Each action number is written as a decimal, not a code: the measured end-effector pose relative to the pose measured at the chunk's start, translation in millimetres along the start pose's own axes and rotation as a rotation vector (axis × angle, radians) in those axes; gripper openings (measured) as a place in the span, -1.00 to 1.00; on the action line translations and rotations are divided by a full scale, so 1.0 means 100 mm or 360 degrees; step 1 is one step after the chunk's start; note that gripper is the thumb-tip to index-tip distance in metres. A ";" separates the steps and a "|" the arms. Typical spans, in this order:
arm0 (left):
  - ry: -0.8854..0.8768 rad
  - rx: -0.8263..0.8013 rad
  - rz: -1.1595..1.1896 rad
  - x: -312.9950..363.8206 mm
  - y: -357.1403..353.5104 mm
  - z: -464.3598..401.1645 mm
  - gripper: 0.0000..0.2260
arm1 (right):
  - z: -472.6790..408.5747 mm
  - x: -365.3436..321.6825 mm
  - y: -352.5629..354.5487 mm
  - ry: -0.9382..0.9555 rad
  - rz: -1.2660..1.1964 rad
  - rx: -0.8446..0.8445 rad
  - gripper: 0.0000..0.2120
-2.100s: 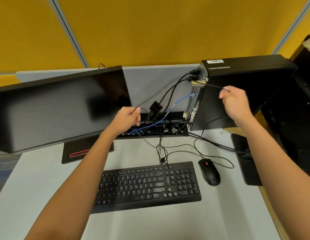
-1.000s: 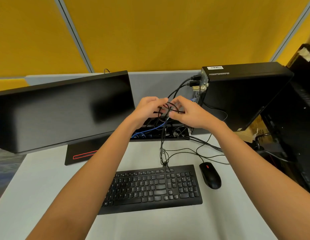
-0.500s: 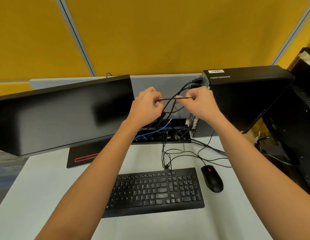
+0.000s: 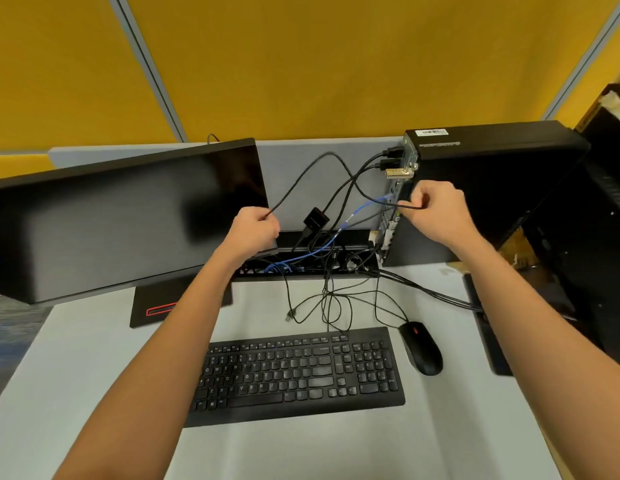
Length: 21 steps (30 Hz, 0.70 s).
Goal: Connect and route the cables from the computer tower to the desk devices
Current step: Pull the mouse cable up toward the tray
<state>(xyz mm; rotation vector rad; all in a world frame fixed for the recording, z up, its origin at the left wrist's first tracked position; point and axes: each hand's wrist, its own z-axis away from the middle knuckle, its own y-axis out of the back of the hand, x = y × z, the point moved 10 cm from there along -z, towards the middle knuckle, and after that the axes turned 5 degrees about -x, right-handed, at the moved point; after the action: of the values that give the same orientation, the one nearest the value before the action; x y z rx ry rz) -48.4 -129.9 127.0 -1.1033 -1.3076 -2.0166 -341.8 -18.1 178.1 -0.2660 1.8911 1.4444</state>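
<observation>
A black computer tower (image 4: 492,188) stands at the back right with its port side facing left. A thin black cable (image 4: 322,157) arcs between both hands. My left hand (image 4: 255,233) pinches one end near the monitor's right edge. My right hand (image 4: 436,209) grips the other end next to the tower's ports. Thicker black cables and a blue cable (image 4: 353,214) hang from the tower into a cable tray (image 4: 336,251). A black monitor (image 4: 121,216), keyboard (image 4: 294,372) and mouse (image 4: 421,348) sit on the grey desk (image 4: 94,375).
Loose black cables (image 4: 336,306) lie tangled on the desk behind the keyboard, one with a free plug (image 4: 288,317). A small black adapter box (image 4: 315,218) hangs among the cables. A dark cabinet (image 4: 596,237) stands to the right, and a grey partition backs the desk.
My hands were close together with a short stretch of cable taut between them; now they have moved apart, left toward the monitor, right toward the tower, and the cable arcs slack above.
</observation>
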 end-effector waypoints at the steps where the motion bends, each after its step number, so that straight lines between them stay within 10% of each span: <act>1: -0.0046 -0.0093 -0.0017 0.08 -0.08 0.02 -0.82 | 0.01 -0.14 -0.12 0.0083 -0.0038 -0.0062 -0.74; 6: -0.0341 -0.0760 -0.0026 0.56 -0.80 0.26 -0.69 | 0.10 -0.92 -0.65 0.0449 -0.0444 -0.0413 -0.76; 8: -0.0430 -0.0517 0.0047 0.66 -0.73 0.24 -0.92 | 0.10 -1.04 -0.73 0.0473 -0.0763 -0.0536 -0.84; 12: -0.0413 0.0092 0.0189 0.58 -0.08 0.03 -0.75 | 0.02 -0.44 -0.76 0.0147 -0.0745 -0.0281 -0.82; 17: -0.0400 0.0017 0.0168 0.52 -0.09 -0.09 -0.76 | 0.65 0.73 -2.06 -0.0516 0.0128 -0.1320 -0.62; 21: -0.0502 0.0002 0.0312 0.64 -0.18 -0.02 -0.74 | 1.06 0.82 -2.56 -0.0651 -0.0393 -0.1321 -0.80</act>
<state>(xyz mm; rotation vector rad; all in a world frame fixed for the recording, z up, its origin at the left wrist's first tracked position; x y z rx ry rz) -98.1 -122.3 170.6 -1.5333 -1.2886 -1.7490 -211.9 9.4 -78.1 -0.5201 0.8344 1.8649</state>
